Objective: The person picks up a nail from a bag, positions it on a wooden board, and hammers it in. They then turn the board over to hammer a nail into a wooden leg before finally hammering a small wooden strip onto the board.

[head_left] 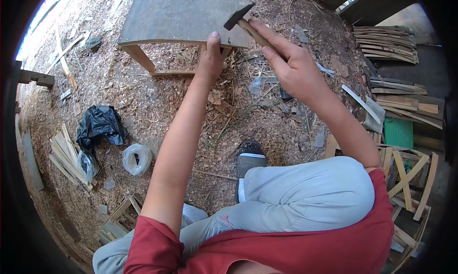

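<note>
My right hand is wrapped round the wooden handle of a hammer, whose dark head is raised over the right part of a wooden table. A small nail stands up from the tabletop near its front edge, below the hammer head. Just left of that nail, my left hand grips the table's front edge, thumb on top and fingers hidden beneath. Thin wooden legs and a lower rail show under the top.
Wood shavings cover the ground. To the left lie a black plastic bag, a roll of clear plastic and thin wood strips. Stacked boards and a wooden frame stand at the right. My shoe is below the table.
</note>
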